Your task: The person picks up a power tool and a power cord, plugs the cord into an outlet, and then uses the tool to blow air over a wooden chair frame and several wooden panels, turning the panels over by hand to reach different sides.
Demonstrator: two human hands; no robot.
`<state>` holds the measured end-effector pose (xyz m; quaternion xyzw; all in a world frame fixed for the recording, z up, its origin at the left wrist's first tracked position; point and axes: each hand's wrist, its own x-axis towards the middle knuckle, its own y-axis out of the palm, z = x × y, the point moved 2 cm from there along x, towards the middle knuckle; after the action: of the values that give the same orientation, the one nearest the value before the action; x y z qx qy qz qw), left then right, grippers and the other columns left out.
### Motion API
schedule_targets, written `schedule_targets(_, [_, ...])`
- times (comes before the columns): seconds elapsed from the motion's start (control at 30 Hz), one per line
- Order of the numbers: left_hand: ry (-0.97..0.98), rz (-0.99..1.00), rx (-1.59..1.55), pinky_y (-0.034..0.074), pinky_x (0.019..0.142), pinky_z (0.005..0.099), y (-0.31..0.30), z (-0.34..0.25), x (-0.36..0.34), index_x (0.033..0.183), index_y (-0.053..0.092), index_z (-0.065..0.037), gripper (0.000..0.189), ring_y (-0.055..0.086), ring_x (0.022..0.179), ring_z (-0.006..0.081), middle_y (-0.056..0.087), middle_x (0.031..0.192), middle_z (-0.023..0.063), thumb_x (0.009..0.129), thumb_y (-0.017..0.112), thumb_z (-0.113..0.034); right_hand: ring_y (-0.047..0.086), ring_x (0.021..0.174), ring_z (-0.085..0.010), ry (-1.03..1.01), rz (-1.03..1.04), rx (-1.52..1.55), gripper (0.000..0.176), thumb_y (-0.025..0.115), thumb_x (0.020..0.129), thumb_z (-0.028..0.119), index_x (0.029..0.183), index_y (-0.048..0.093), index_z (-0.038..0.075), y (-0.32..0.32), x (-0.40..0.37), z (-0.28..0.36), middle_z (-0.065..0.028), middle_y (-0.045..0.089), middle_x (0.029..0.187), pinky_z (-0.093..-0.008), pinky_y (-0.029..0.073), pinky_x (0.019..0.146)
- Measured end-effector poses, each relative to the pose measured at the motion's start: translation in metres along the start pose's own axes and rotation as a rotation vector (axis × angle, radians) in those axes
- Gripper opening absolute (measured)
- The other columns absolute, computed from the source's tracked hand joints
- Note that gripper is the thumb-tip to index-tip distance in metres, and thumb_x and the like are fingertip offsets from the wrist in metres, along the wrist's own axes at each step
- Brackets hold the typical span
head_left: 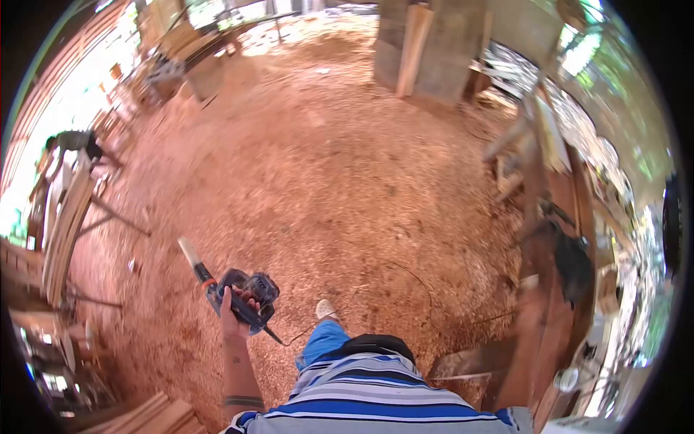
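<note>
My left hand (pixel 238 311) is closed around the handle of a dark blue corded blower (pixel 264 293). Its pale nozzle (pixel 189 251), with an orange ring at the base, points forward and to the left above the floor. A black cord (pixel 289 341) trails from the tool's rear past my leg. On the right, my right arm (pixel 517 376) reaches forward alongside a reddish-brown wooden bench (pixel 557 340). Blur and similar colours hide the fingers of that hand. A black cloth-like item (pixel 572 264) hangs at the bench near it.
Wood shavings cover the brown floor (pixel 340 181). Long boards (pixel 69 224) rest on a stand at left, where another person (pixel 76 145) bends over. More planks (pixel 155 416) lie at lower left. A large panel (pixel 448 58) with a leaning board (pixel 414 50) stands ahead.
</note>
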<state>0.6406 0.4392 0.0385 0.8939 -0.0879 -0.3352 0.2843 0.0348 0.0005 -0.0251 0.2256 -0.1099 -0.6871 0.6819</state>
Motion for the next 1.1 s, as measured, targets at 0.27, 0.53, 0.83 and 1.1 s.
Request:
schedule_targets(0.27, [0.532,-0.182,0.208,0.044,0.043,0.0252,-0.038,-0.190,0.081,0.092,0.055,0.000,0.019,0.053,0.049,0.0148,0.058,0.073,0.0087,0.080,0.064,-0.012,0.049,0.075,-0.0146,-0.817,0.209,-0.566,0.022,0.044,0.092,0.029,0.091,0.055,0.010,0.427,0.030,0.219,-0.0022,0.052,0.089,-0.0269,0.043,0.062])
schedule_targets(0.53, [0.845,0.133,0.142,0.041,0.044,0.0268,-0.003,-0.349,0.101,0.102,0.051,0.006,0.029,0.049,0.047,0.0146,0.052,0.076,0.0106,0.078,0.056,-0.009,0.049,0.089,-0.0173,-0.890,0.805,-0.749,0.019,0.046,0.091,0.023,0.096,0.056,0.007,0.770,-0.055,0.084,-0.0055,0.052,0.102,-0.0304,0.042,0.074])
schedule_targets(0.83, [0.728,0.126,0.121,0.044,0.042,0.0277,0.030,-0.548,0.299,0.091,0.052,0.003,0.021,0.050,0.045,0.0151,0.054,0.071,0.0100,0.079,0.058,-0.012,0.049,0.105,-0.0203,0.433,1.877,-0.486,0.020,0.050,0.090,0.017,0.103,0.058,0.004,0.979,-0.253,-0.472,-0.0093,0.052,0.117,-0.0343,0.041,0.087])
schedule_targets(1.1, [0.493,0.002,0.062,0.043,0.043,0.0273,0.039,-0.763,0.464,0.084,0.053,0.000,0.018,0.051,0.049,0.0127,0.054,0.069,0.0064,0.082,0.056,-0.017,0.049,0.067,-0.0109,0.851,2.301,-0.838,0.034,0.045,0.093,0.032,0.111,0.058,0.007,1.114,-0.408,-0.712,-0.0029,0.055,0.078,-0.0267,0.041,0.057])
